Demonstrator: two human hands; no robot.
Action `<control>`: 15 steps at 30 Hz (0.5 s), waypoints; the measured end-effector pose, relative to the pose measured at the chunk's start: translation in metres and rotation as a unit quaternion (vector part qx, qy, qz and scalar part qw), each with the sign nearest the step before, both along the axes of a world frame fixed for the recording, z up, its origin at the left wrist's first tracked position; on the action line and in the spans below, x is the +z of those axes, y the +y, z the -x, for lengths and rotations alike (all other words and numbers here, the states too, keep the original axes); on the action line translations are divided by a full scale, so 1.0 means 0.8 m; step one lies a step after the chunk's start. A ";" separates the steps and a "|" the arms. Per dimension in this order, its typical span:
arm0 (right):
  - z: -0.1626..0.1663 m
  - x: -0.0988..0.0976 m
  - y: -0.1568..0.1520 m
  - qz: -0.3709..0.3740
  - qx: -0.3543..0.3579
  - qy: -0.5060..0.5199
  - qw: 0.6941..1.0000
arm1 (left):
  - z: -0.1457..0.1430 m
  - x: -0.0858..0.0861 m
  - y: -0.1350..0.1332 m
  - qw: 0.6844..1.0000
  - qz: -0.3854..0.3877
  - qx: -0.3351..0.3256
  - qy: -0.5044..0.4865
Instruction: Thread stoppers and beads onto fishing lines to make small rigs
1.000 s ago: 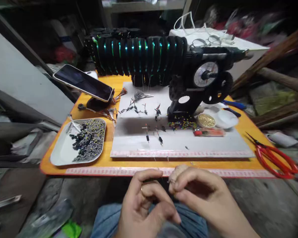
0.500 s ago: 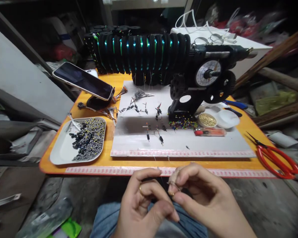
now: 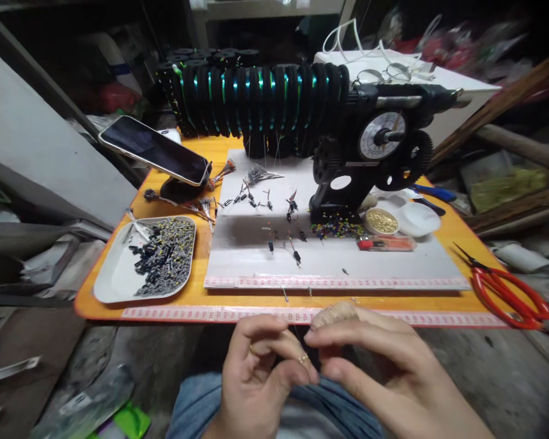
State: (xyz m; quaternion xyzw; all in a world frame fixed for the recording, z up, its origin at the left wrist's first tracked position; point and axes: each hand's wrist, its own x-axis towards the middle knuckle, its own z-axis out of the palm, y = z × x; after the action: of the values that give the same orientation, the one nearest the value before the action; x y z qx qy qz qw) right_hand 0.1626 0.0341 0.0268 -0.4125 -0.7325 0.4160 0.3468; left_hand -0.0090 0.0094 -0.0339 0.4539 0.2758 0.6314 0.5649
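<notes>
Orange worktop (image 3: 201,302) is lying in a cluttered room, with two hands working just off its near edge.
Left hand (image 3: 260,375) is pinching a tiny gold ring (image 3: 303,358) between thumb and forefinger. Right hand (image 3: 379,366) is pressing clenched fingertips beside it, their hold too small to tell. Beyond, a white board (image 3: 370,262) is sitting mid-worktop, a tray (image 3: 105,292) of grey pieces left, red scissors (image 3: 512,292) right.

Glossy orange table (image 3: 201,299), matt white board (image 3: 370,262), glossy red plastic-handled scissors (image 3: 512,292), glossy glass-faced phone (image 3: 153,149).
</notes>
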 end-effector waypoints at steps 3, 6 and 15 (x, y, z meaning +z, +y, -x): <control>0.007 0.001 0.003 0.018 0.009 0.006 1.000 | 0.003 -0.004 -0.002 1.000 -0.012 0.002 0.027; 0.013 0.001 0.003 0.011 0.019 0.016 1.000 | 0.006 -0.003 -0.002 0.996 -0.044 0.013 0.071; 0.007 -0.008 -0.010 0.028 0.057 0.162 0.985 | 0.033 0.028 0.028 0.931 -0.182 0.034 0.315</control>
State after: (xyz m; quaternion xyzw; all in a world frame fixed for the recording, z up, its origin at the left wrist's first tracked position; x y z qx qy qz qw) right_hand 0.1569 0.0262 0.0204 -0.3064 -0.6773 0.5165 0.4249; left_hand -0.0357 0.0317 -0.0114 0.7148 0.3351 0.5145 0.3349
